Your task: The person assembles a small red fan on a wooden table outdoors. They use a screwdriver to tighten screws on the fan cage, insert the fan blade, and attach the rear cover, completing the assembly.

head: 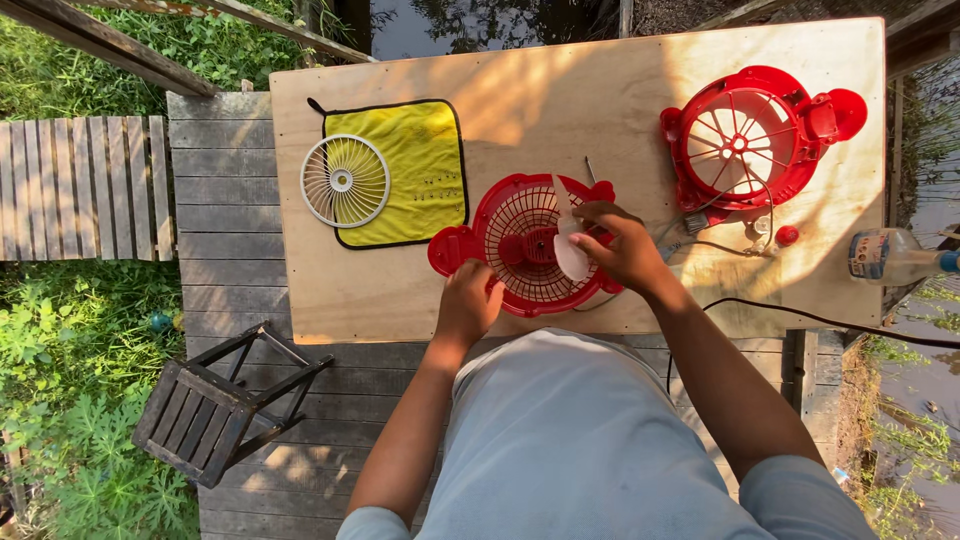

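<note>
Head view: left hand (466, 300) grips light, brittle red fan housing (520, 250) at seven o'clock rim; right hand (620, 245) pinches thin white blade (570, 255).

Plywood tabletop (400, 300): 1 yellow cloth (425, 165) bearing 1 white fan grille (345, 181); 1 red fan housing (745, 140); 1 bottle (895, 256). Deck: 1 overturned dark stool (225, 405).
</note>
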